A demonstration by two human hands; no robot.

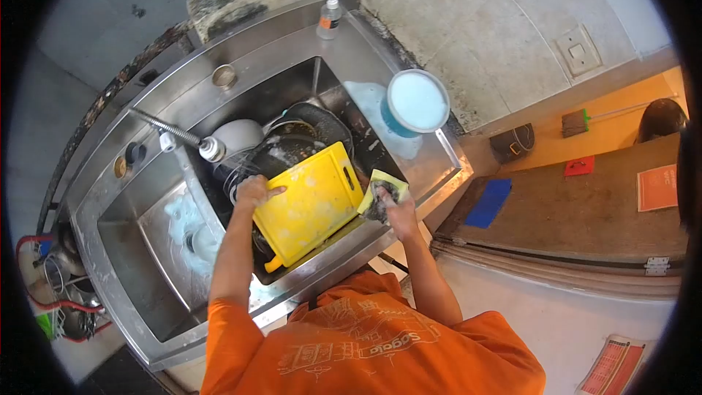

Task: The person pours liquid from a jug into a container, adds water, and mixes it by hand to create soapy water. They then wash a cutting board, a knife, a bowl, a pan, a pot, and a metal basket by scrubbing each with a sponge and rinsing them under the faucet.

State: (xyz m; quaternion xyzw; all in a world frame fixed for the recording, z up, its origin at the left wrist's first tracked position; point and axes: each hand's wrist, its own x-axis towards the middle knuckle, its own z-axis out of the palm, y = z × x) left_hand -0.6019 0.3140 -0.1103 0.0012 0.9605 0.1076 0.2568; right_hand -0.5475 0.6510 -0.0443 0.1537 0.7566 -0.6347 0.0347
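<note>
A yellow cutting board [311, 208] with suds on it lies tilted over the right-hand sink basin, above dark pans [289, 150] and other dishes. My left hand [256, 192] grips the board's left edge, thumb on its top face. At the board's right side, my right hand [395, 208] holds a yellow-green sponge [382, 189] covered with foam. The sponge is close to the board's right edge; whether they touch is unclear.
A tub of foamy blue water [417, 101] and a pump bottle [330, 18] stand on the steel counter. The spray faucet [179, 134] reaches over the divider. Suds lie in the left basin [135, 249]. A brown board is at right.
</note>
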